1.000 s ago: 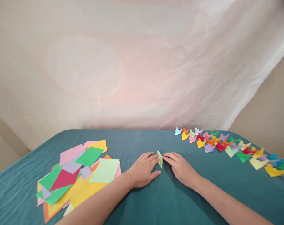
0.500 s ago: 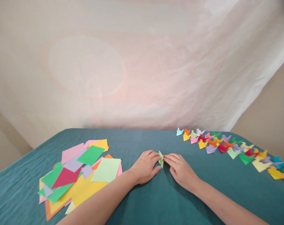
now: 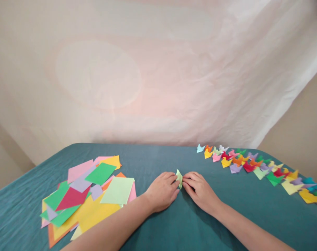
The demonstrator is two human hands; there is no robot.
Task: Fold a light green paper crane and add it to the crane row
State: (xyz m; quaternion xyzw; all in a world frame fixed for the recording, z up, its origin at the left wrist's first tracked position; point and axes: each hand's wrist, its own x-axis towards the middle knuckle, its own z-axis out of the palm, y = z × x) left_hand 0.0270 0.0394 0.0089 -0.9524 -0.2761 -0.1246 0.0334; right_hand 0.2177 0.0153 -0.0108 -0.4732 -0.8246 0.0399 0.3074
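A small folded piece of light green paper [image 3: 179, 178] is held just above the teal-covered table, between my two hands. My left hand [image 3: 163, 190] grips its left side, with the fingers curled and the thumb below. From the other side, the pinched fingertips of my right hand [image 3: 197, 188] meet its right edge. Parts of the paper are hidden behind the fingers, so its exact folds cannot be made out.
Loose sheets of coloured paper [image 3: 90, 218] lie in a pile at the left, partly behind my left forearm. Several folded paper birds [image 3: 275, 177] stand in slanting rows at the right. The teal tablecloth [image 3: 158, 157] runs back to a pale hanging cloth [image 3: 158, 87].
The right thumb has come up closer to the index finger at the paper's edge. The folded paper has turned slightly; my left hand has barely shifted.
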